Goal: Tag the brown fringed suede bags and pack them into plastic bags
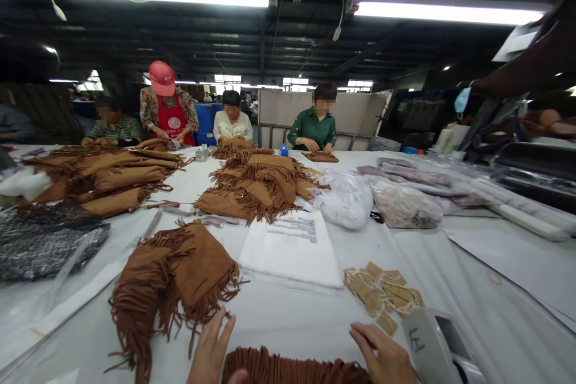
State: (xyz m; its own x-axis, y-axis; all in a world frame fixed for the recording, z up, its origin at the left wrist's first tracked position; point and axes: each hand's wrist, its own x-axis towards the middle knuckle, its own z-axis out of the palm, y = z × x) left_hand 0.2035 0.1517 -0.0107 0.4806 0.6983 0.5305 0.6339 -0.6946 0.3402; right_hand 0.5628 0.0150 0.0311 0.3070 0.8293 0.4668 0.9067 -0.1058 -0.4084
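Note:
A brown fringed suede bag (292, 367) lies at the bottom edge of the view, its lower part cut off. My left hand (211, 348) is at its left end, fingers stretched out and thumb apart. Past the right end is my right hand (384, 355), its fingers extended to the left with nothing visible in them. Whether either hand touches the bag I cannot tell. Several tan hang tags (382, 293) with white strings are heaped beyond my right hand. Close beside that hand stands a grey tape dispenser-like device (438, 345). More brown fringed bags (202, 267) lie beyond my left hand.
White printed plastic bags (292, 249) are stacked mid-table. Piles of fringed bags (256, 186) and brown pouches (117, 180) lie farther back. Clear plastic bundles (407, 201) sit at right. Several co-workers, one in a green shirt (310, 127), work across the table (414, 258).

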